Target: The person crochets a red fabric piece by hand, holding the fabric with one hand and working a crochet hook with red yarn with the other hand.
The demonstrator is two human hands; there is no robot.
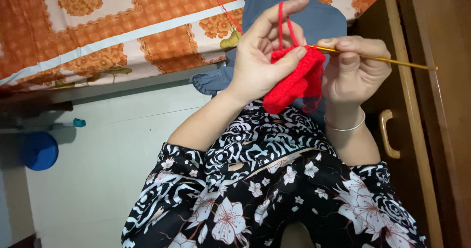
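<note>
My left hand (262, 56) pinches the top of a red crocheted piece (294, 83) between thumb and fingers. A strand of red yarn (282, 25) loops over its raised index finger and runs off up left. My right hand (355, 69) grips a thin golden crochet hook (392, 61), whose tip sits in the red piece and whose tail points right. A silver bangle (346, 127) circles the right wrist. Both hands hover above my lap, which is covered by black and white floral cloth (265, 194).
A bed with an orange floral sheet (122, 27) runs along the upper left. A wooden cabinet with a curved handle (386, 140) stands close on the right. A blue round object (39, 151) lies on the pale tiled floor at left. Grey-blue cloth (314, 17) lies behind the hands.
</note>
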